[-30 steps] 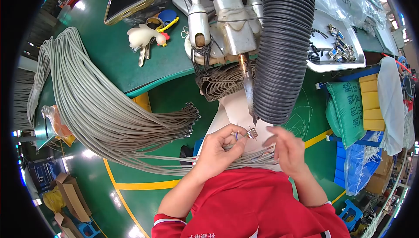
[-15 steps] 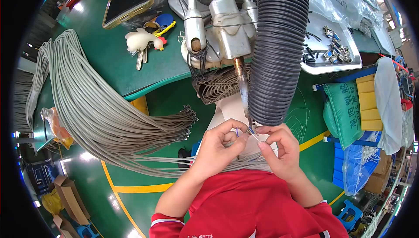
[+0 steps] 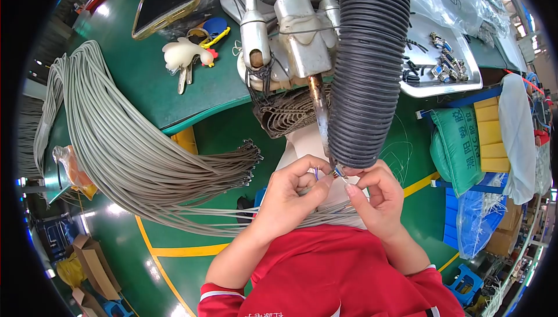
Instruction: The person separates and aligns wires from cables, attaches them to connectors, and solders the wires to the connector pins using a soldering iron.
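Small connector [image 3: 338, 171] is located btwn. the two hands, directly below the iron's tip and beside the lower end of the black hose [image 3: 370, 72]; its long axis appears slanted, but exact angle & facing dir. are too small to tell. L hand [image 3: 292, 199]: thumb & index fingers are together, clamped on the connector at its L side, w/ a purple wire [image 3: 317, 173] showing at the index. R hand [image 3: 379, 202]: thumb & adj. finger are together on a thin white wire [image 3: 346, 181] leading to the connector, index extended near the connector's R side.
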Demonstrator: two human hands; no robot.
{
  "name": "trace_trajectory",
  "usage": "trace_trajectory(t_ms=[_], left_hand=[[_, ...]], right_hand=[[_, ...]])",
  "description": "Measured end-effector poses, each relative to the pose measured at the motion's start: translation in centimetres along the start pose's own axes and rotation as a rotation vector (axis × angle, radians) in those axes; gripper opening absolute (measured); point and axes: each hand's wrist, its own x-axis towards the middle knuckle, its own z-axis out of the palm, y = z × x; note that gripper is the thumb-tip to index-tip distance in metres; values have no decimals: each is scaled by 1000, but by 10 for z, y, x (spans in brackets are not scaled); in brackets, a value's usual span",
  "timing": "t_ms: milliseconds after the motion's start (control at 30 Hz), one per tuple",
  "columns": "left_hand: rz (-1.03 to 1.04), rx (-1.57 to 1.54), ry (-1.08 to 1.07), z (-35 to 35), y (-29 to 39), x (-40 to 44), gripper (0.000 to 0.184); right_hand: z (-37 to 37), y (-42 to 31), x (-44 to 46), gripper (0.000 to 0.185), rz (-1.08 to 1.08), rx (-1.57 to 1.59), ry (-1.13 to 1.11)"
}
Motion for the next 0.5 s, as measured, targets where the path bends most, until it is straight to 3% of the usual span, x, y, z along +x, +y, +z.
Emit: trace_trajectory(t_ms=[500], left_hand=[[-53, -50, 19, -1, 7, 0, 11]], right_hand=[[3, 0, 4, 12, -7, -30, 38]])
